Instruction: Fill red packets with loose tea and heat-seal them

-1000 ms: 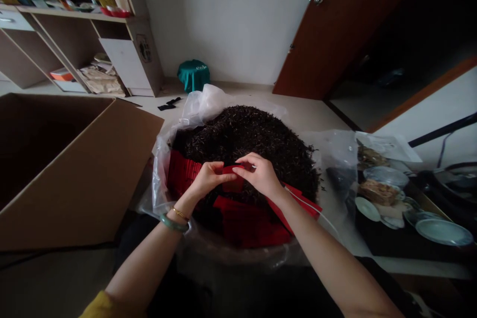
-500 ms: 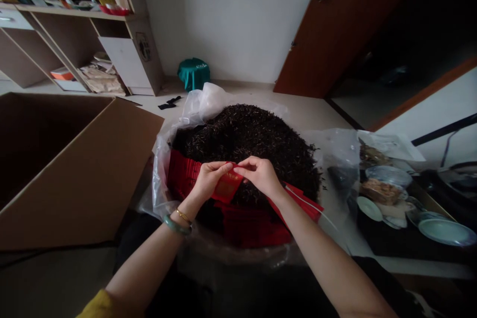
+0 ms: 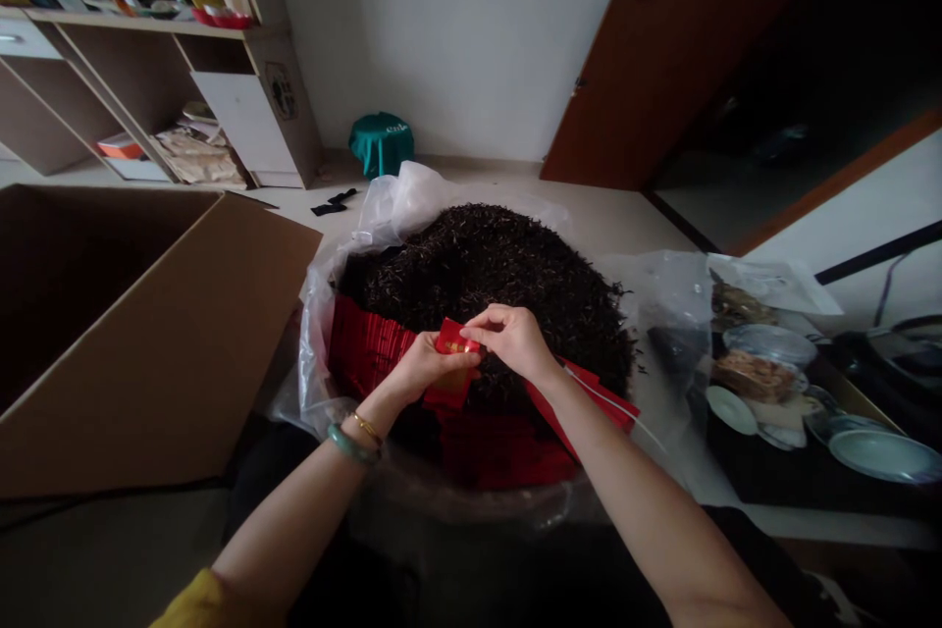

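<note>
A small red packet with gold print (image 3: 455,340) is pinched between my left hand (image 3: 428,366) and my right hand (image 3: 511,339), and its lower part hangs behind my left fingers. Both hands are above a large heap of dark, dried tea leaves (image 3: 478,270). Lying around the heap's near side are loose red packets (image 3: 368,345), and more of them (image 3: 507,451) are piled near me. A clear plastic bag (image 3: 397,206) lines the container and bunches up around the heap.
An open cardboard box (image 3: 147,314) stands to the left. On the right, a dark tray (image 3: 780,471) holds plates and food. A shelf unit (image 3: 162,59) and a teal cloth-covered object (image 3: 381,145) stand by the far wall, with a wooden door (image 3: 662,49) at the back right.
The red packet has risen and turned, and my left hand has moved right, closer to my right hand. The heap and surrounding objects stay in place.
</note>
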`<state>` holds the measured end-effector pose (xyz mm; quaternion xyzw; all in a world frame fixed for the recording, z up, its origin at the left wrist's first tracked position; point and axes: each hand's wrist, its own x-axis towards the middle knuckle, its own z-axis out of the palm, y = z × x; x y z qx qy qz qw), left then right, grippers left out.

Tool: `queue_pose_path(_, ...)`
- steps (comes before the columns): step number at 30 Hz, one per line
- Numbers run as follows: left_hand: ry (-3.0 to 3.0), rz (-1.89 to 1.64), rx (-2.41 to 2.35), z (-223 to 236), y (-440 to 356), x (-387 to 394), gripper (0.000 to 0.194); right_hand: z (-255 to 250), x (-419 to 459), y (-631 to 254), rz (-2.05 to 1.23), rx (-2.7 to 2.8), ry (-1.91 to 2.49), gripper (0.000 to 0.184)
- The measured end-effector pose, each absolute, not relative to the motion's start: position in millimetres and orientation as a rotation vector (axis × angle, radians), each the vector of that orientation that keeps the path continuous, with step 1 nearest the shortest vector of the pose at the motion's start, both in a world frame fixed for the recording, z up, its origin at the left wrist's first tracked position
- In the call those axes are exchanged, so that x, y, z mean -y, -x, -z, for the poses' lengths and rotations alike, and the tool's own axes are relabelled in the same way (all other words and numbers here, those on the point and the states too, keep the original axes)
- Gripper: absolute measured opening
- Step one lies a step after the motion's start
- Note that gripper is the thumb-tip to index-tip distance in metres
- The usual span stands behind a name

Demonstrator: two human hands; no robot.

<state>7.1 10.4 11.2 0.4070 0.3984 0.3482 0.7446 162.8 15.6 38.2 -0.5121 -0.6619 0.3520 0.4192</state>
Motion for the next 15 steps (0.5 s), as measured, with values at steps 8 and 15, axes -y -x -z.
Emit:
queue_pose_path(8, -0.857, -0.742, -0.904, -4.7, -11.4, -9.4, 0.052, -38.5, -18.6, -178.5, -1.019, 1.597, 1.29, 0.023)
queue_pose_path(15, -0.88, -0.815, -0.912, -10.0, -13.1, -9.1, 0.054, -9.4, -26.1, -210.1, -0.748, 1.986, 1.818, 0.046)
